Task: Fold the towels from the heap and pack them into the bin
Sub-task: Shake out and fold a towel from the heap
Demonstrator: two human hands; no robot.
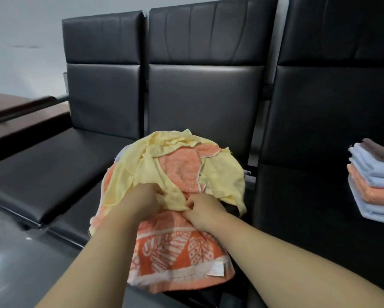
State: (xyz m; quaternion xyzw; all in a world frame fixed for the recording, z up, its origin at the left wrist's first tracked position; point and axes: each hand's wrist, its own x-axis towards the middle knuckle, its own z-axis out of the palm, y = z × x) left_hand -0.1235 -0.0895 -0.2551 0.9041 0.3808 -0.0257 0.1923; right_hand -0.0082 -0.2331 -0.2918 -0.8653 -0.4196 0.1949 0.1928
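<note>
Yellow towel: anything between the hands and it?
Nothing visible. The left hand and right hand both already pinch the yellow towel at its near edge. It drapes over the orange towel, and nothing visibly lies on the gripped part. Where it must go is out of view.

Of the person only two arms show. The left hand (146, 196) and right hand (203, 207) are bare, and the left forearm (93, 252) and right forearm (286, 252) are bare along their visible length.

Dim, soft light; blurred left edge, wide-angle bending, slight overall softness.
</note>
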